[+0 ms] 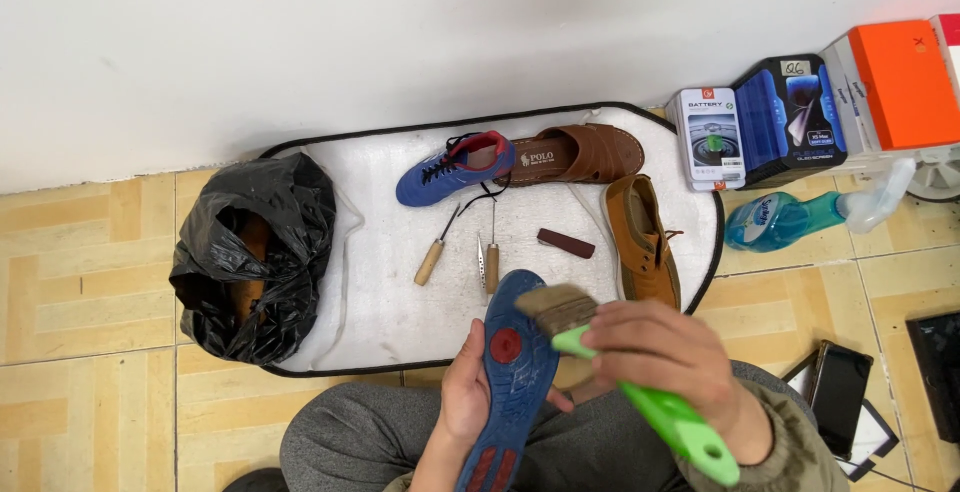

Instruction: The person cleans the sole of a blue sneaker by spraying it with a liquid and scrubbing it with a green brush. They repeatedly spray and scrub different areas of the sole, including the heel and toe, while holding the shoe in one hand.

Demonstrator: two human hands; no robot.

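Right hand is wrapped shut around the green-handled brush; fingers cover the upper handle, and the free end with its hang hole sticks out low right past the wrist. The bristles are pressed on the upper right edge of the blue shoe sole. Left hand is clamped on the sole's left edge, thumb lying on the tread side, fingers hidden behind.

The sole is held sole-up and nearly on end over the person's lap, toe toward the mat, heel running off the bottom edge of view. It's blue, with a red round patch mid-sole and red blocks at the heel.

Room: grey-trousered knees right under both hands. The toe tip overlaps the near edge of the white mat. Two wooden-handled awls and a small blade lie just beyond the toe, close. A dark red block sits a little further out. A tan shoe is just right of the bristles, near. A matching blue sneaker and a brown sandal sit at the mat's far edge, well apart.

Left side: a black plastic bag on the mat corner, well clear. Right side: a blue spray bottle, boxes against the wall, and a phone on the tile near the right elbow.
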